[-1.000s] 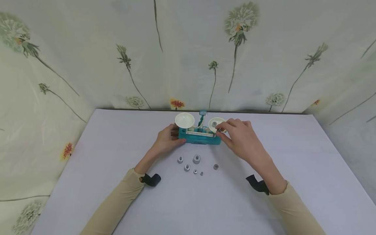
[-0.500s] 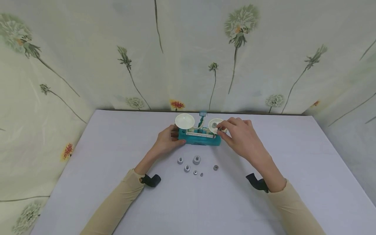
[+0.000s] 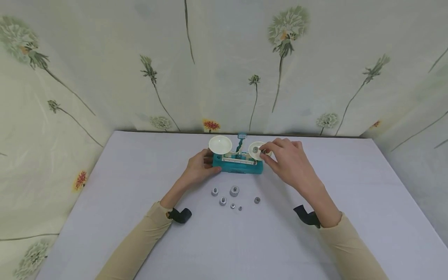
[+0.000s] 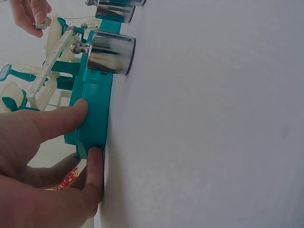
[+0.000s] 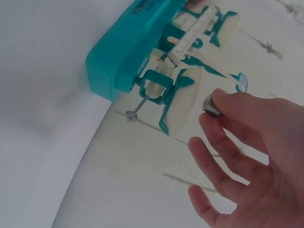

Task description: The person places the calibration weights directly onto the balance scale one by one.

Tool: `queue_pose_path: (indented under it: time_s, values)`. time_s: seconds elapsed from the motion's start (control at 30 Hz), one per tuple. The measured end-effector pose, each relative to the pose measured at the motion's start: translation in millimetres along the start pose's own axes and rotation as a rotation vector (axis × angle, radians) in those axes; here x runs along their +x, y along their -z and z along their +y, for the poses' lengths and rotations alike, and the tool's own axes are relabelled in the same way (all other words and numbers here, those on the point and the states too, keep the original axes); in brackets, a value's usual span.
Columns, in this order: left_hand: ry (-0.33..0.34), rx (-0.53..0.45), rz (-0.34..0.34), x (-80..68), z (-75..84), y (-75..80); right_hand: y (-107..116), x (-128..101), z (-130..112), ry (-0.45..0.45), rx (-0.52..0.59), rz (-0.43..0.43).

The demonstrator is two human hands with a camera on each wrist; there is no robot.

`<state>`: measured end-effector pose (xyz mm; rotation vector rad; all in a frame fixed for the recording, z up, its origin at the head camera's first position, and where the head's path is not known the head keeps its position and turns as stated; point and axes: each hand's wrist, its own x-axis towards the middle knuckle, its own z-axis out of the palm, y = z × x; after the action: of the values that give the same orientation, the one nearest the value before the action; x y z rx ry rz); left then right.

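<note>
A teal balance scale (image 3: 238, 166) with two white pans stands near the table's far edge. My left hand (image 3: 199, 168) grips the left end of its base; in the left wrist view the thumb (image 4: 71, 116) lies on the front and the fingers are at the end. Over the right pan (image 3: 252, 155), my right hand (image 3: 288, 163) pinches a small metal weight (image 5: 210, 106) between thumb and index finger, apart from the pan in the right wrist view. Another metal weight (image 3: 255, 149) sits in that pan. The left pan (image 3: 220, 144) holds nothing.
Several silver knobbed weights of different sizes stand in front of the scale, the biggest one (image 3: 234, 190) near the middle. A separate weight (image 3: 257, 200) stands to their right. A flowered cloth (image 3: 224, 70) hangs behind the white table (image 3: 224, 249).
My right hand has shifted slightly to the right and away from me over the right pan, with the weight still pinched. The left hand keeps its grip on the scale's base.
</note>
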<state>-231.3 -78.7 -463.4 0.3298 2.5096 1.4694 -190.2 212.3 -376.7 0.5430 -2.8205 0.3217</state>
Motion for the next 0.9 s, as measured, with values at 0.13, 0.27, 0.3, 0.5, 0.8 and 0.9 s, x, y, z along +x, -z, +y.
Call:
queue_pose_path:
  time_s: [0.13,0.27,0.3,0.5,0.8,0.9]
  values:
    - [-0.006,0.002,-0.001,-0.5,-0.9,-0.2,0.9,0.9,1.1,-0.010,0.004,-0.002]
    - [-0.004,-0.002,-0.002,-0.3,-1.3,0.0,1.1,2.6,2.3,-0.013,0.012,0.004]
    - [-0.004,-0.004,-0.001,-0.3,-1.4,0.0,1.2,2.9,2.6,-0.014,0.014,0.006]
    - [-0.010,-0.005,-0.002,-0.3,-0.3,0.0,1.5,4.9,4.2,-0.027,0.018,0.009]
    - [-0.007,-0.006,0.000,-0.1,0.6,0.6,-2.8,9.7,7.3,-0.022,0.026,0.017]
    - [-0.008,-0.009,-0.003,0.0,0.3,0.8,-4.9,11.5,8.9,-0.023,0.026,0.014]
